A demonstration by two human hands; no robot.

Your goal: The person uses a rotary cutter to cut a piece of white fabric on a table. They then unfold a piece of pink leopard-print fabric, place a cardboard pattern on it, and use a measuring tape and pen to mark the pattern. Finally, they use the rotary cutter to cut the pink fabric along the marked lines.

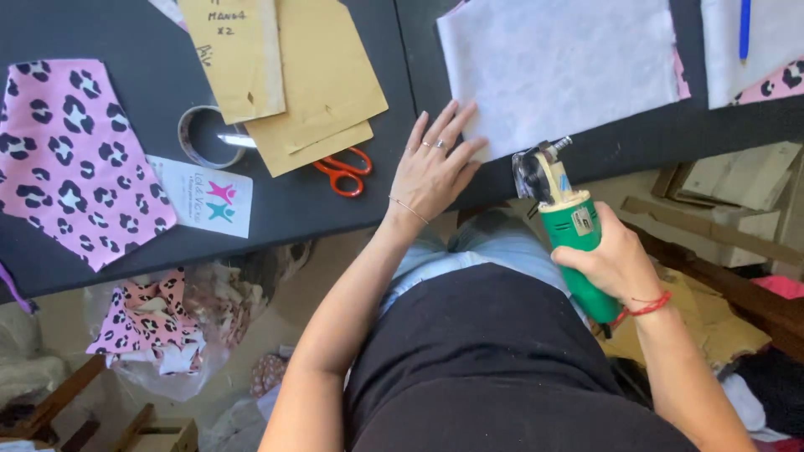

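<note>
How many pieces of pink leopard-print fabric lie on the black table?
3 in view. A large piece lies at the table's left end. A small corner shows at the far right, and a thin pink edge peeks from under the white sheet; more may be hidden.

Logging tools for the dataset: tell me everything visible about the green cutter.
The green cutter is a handheld power tool with a green plastic-looking body, a cream upper section and a shiny metal head with a small round guard at the top. A small label sits on the body. The right hand wraps around its lower body, holding it roughly upright and tilted slightly left, just off the edge of the black table. Its head is near the corner of the white fabric; whether they touch is unclear.
</note>
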